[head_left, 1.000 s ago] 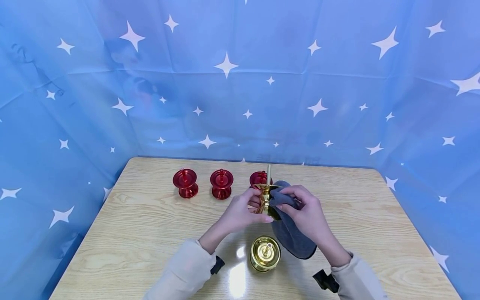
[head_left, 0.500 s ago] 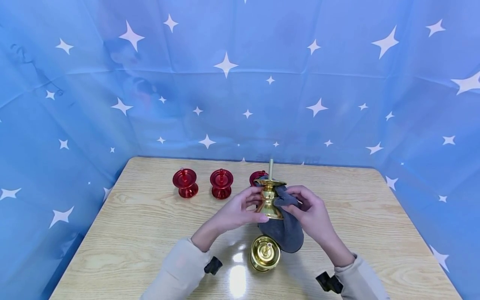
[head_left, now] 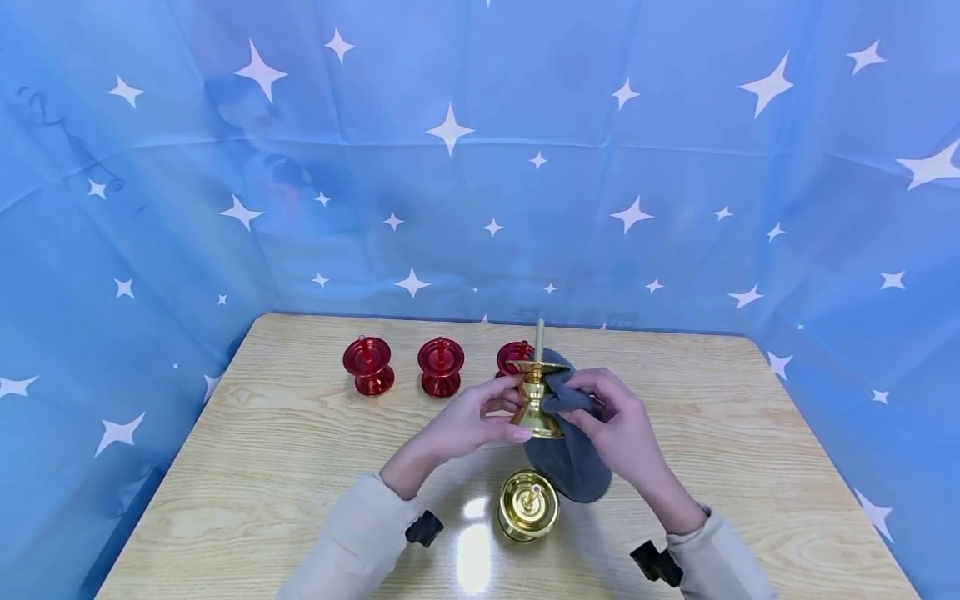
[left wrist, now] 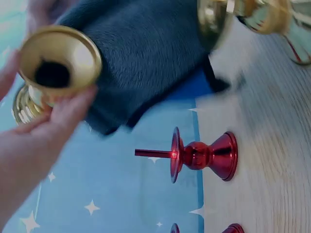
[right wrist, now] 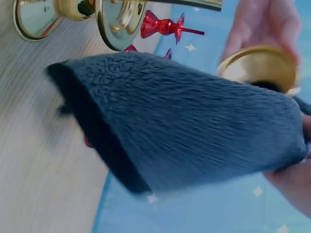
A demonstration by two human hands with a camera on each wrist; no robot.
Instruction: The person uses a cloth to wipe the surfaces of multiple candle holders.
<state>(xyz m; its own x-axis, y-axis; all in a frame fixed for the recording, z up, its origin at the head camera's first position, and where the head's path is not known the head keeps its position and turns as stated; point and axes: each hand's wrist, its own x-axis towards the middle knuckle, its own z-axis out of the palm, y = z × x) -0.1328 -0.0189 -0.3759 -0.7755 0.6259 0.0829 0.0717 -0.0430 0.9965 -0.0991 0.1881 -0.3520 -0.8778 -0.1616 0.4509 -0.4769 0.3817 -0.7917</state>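
My left hand (head_left: 468,425) grips a shiny gold candle holder (head_left: 534,414) by its lower body, raised above the table with its thin spike pointing up. In the left wrist view the hollow underside of this candle holder (left wrist: 82,56) faces the camera, with a dark hole inside. A grey-blue plush cloth (head_left: 573,467) is pinched by my right hand (head_left: 621,425) against the right side of the gold stem. Most of the cloth (right wrist: 184,121) hangs down below the fingers and fills the right wrist view. Some of my right fingertips are hidden in its folds.
A second gold candle holder (head_left: 527,507) stands upright on the wooden table (head_left: 300,483), close below my hands. Along the back stand red candle holders, one at left (head_left: 368,365), one in the middle (head_left: 441,367), and one partly hidden (head_left: 512,357). A star-patterned blue curtain (head_left: 480,183) hangs behind.
The held gold candle holder has turned a little, so more of its flared base shows. The cloth's hanging end has swung left. Both hands keep their hold.
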